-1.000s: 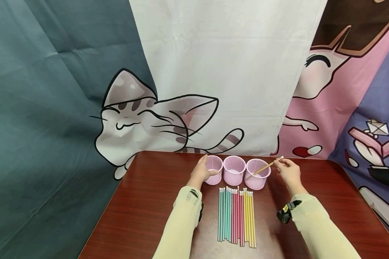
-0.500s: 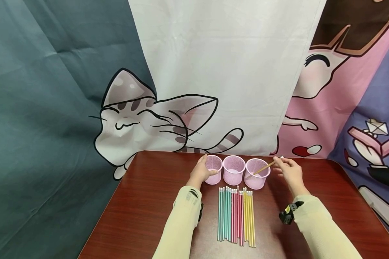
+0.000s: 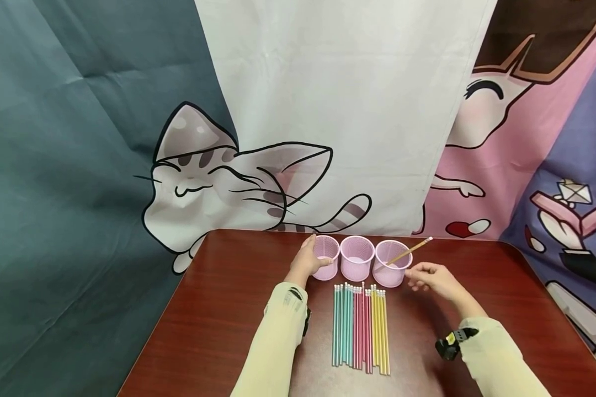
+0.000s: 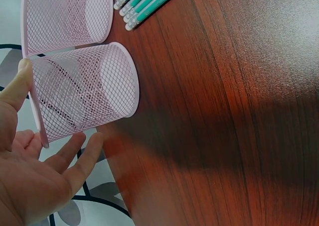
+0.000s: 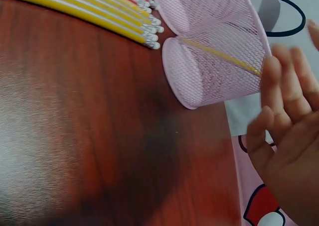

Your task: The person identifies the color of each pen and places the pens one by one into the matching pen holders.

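Three pink mesh pen cups stand side by side at the far edge of the table. My left hand (image 3: 305, 261) holds the left pen cup (image 4: 84, 89), thumb at its rim and fingers along its side. The middle pen cup (image 3: 357, 267) stands between the other two. A yellow pencil (image 3: 417, 246) leans in the right pen cup (image 3: 388, 275), its eraser end sticking out over the rim at the right. My right hand (image 3: 434, 280) is just right of that cup, fingertips close to its wall, with nothing in its grasp.
In front of the cups lie rows of green pencils (image 3: 343, 325), pink pencils (image 3: 362, 331) and yellow pencils (image 3: 379, 331), eraser ends toward the cups. Behind the dark red wooden table (image 3: 228, 309) hangs a printed cloth (image 3: 357, 110) with cartoon figures.
My right hand has let go of the yellow pencil, which now leans in the right cup, and has moved down beside that cup. My left hand stays at the left cup.
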Motion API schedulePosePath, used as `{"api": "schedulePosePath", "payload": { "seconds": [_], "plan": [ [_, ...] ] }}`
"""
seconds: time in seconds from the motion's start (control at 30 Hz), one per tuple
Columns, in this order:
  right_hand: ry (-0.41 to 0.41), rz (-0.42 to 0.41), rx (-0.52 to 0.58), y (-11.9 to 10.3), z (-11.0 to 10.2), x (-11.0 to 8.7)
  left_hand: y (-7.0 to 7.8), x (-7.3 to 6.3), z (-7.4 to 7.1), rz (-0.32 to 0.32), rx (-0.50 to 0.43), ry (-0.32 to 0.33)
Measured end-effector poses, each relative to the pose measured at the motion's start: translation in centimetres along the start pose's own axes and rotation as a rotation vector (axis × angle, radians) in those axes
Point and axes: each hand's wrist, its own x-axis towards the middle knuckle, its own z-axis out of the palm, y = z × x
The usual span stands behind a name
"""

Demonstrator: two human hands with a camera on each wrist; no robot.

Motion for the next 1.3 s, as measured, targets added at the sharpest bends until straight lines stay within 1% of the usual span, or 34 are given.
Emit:
{"api": "schedulePosePath", "payload": {
  "seconds": [0.07,0.13,0.37,0.5,0.73,0.9,1.0,1.17,1.3],
  "plan": [
    [-0.061,-0.007,-0.013,0.3,0.5,0.0,0.0,0.1,-0.1,0.000,0.003,0.003],
    [-0.097,-0.003,-0.025,0.6,1.1,0.0,-0.1,0.2,-0.1,0.000,0.006,0.007],
    [-0.155,0.024,-0.101,2.0,3.5,0.2,-0.3,0.4,-0.1,0.029,0.010,0.016],
    [-0.161,0.050,-0.139,2.8,4.4,0.2,-0.3,0.4,0.0,0.026,0.000,0.013],
    [-0.107,0.088,-0.207,3.4,5.6,0.1,-0.2,0.3,0.0,0.014,0.000,0.012],
    [-0.055,0.126,-0.211,3.7,6.3,-0.1,-0.2,0.2,0.0,0.012,0.001,0.005],
    [-0.012,0.131,-0.227,4.0,6.7,-0.2,-0.2,0.1,0.1,0.014,-0.004,0.001],
    [0.057,0.107,-0.281,4.1,7.2,-0.4,-0.2,0.1,0.2,0.024,-0.002,0.000],
    [0.106,0.123,-0.325,4.0,7.6,-0.7,-0.3,0.2,0.3,0.031,-0.003,-0.002]
  ]
}}
